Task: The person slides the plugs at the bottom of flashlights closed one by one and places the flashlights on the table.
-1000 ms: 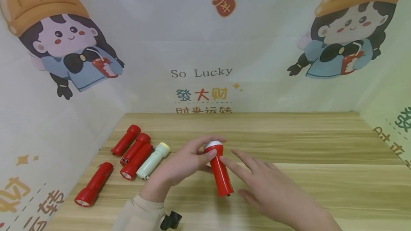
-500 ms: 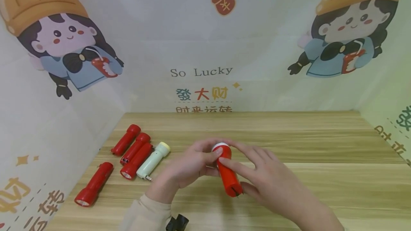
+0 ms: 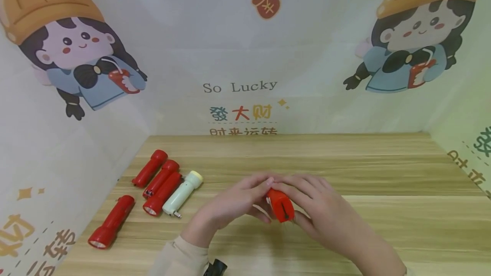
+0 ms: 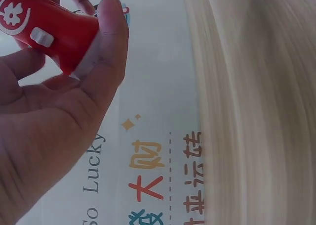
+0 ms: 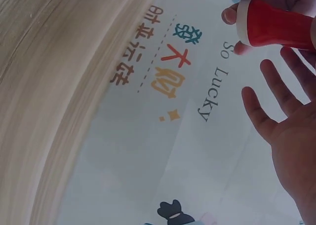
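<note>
Above the wood-grain worktop [image 3: 368, 165], the left hand [image 3: 243, 197] grasps a red cylindrical plastic flashlight [image 3: 281, 203] by its white-rimmed head, tail toward the person, the right hand [image 3: 322, 205] beside it, fingers extended.

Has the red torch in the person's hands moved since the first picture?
Yes. In the head view, the held red torch has shifted right against the printed words "So Lucky", and it now appears more end-on.
</note>
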### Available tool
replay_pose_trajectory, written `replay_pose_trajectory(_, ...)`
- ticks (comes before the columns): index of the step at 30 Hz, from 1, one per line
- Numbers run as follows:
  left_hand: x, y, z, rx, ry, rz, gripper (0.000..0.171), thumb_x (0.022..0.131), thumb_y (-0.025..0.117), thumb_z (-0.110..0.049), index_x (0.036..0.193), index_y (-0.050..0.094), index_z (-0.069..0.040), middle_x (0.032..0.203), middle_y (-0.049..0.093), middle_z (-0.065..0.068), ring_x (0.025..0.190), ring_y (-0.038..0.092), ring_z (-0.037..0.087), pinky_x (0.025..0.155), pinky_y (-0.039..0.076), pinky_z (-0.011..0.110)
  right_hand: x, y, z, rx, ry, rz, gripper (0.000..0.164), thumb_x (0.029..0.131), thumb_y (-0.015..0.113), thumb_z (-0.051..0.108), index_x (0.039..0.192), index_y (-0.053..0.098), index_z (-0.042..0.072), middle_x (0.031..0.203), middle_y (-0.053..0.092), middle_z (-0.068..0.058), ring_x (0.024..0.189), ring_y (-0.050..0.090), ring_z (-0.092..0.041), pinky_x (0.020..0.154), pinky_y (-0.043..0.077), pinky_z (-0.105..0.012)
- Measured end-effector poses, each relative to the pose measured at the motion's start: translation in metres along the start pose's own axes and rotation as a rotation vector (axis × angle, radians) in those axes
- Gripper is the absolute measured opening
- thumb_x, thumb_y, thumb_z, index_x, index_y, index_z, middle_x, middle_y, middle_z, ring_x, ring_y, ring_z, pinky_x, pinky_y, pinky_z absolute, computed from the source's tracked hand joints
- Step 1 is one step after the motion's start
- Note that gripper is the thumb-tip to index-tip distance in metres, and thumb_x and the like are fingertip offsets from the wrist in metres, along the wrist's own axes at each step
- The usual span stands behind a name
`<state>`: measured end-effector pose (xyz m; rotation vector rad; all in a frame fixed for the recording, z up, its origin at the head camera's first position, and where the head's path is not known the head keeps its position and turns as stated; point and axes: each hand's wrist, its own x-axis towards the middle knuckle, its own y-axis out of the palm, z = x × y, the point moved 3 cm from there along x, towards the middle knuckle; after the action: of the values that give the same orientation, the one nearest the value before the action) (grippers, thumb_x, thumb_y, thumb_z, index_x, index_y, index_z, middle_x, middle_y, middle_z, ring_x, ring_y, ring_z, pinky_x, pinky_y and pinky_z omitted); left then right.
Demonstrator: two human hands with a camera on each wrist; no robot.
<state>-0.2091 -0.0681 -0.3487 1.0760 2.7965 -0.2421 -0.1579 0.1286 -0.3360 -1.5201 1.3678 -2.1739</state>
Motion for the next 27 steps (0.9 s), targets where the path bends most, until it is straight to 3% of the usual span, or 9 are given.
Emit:
replay_pose_trajectory(4,0.000,0.001,0.002,0.034,0.034,0.035,0.046,0.117,0.039,-0.032,0.155,0.052,-0.011,0.131,0.068,0.016,0.111,0.067,0.018,0.094,0.063,0.039,-0.002,0.001,-0.003,0.024,0.051,0.000,0.059,0.083,0.084,0.007,0.140,0.067,0.013,0.133,0.071,0.000,0.119,0.068,-0.021,0.098,0.061,-0.047)
replay_pose_trajectory(10,0.000,0.001,0.001,0.148,0.120,0.002,0.044,0.115,0.042,-0.023,0.157,0.051,-0.015,0.151,0.061,0.007,0.129,0.060,0.021,0.116,0.051,0.047,-0.003,0.002,-0.006,0.049,0.086,-0.019,0.056,0.084,0.084,0.009,0.138,0.067,0.009,0.134,0.070,-0.002,0.120,0.069,-0.024,0.099,0.061,-0.046)
replay_pose_trajectory(13,-0.001,0.003,-0.001,0.221,0.154,-0.025,0.047,0.111,0.047,-0.018,0.157,0.051,-0.021,0.156,0.057,-0.002,0.141,0.055,0.020,0.122,0.044,0.049,-0.002,0.001,-0.008,0.091,0.098,-0.053,0.046,0.094,0.081,0.018,0.137,0.067,0.009,0.134,0.070,-0.003,0.119,0.070,-0.024,0.100,0.061,-0.041)
replay_pose_trajectory(15,0.000,0.004,-0.002,0.241,0.181,-0.039,0.051,0.107,0.053,-0.015,0.158,0.049,-0.023,0.159,0.054,-0.006,0.147,0.050,0.018,0.123,0.043,0.048,-0.002,0.000,-0.009,0.121,0.102,-0.079,0.039,0.101,0.074,0.026,0.136,0.067,0.010,0.133,0.069,-0.002,0.118,0.071,-0.023,0.103,0.059,-0.031)
replay_pose_trajectory(20,0.000,0.008,-0.005,0.295,0.291,-0.091,0.064,0.099,0.071,-0.011,0.157,0.048,-0.022,0.158,0.054,-0.004,0.149,0.049,0.016,0.122,0.045,0.048,-0.003,0.000,-0.012,0.155,0.115,-0.112,0.038,0.109,0.059,0.038,0.132,0.067,0.009,0.129,0.070,-0.002,0.112,0.074,-0.021,0.110,0.045,-0.010)
replay_pose_trajectory(24,0.001,0.012,-0.008,0.397,0.371,-0.170,0.065,0.094,0.081,-0.015,0.152,0.055,-0.025,0.150,0.062,-0.007,0.144,0.055,0.013,0.122,0.045,0.052,-0.004,0.001,-0.015,0.168,0.105,-0.130,0.041,0.110,0.053,0.041,0.130,0.068,0.007,0.129,0.070,-0.004,0.109,0.075,-0.021,0.107,0.048,-0.011)
replay_pose_trajectory(27,0.001,0.016,-0.010,0.495,0.479,-0.215,0.063,0.092,0.083,-0.014,0.150,0.058,-0.021,0.147,0.066,-0.004,0.141,0.060,0.014,0.121,0.047,0.047,-0.003,0.004,-0.015,0.189,0.085,-0.133,0.040,0.110,0.055,0.038,0.130,0.067,0.006,0.130,0.070,-0.006,0.109,0.075,-0.022,0.105,0.051,-0.013)
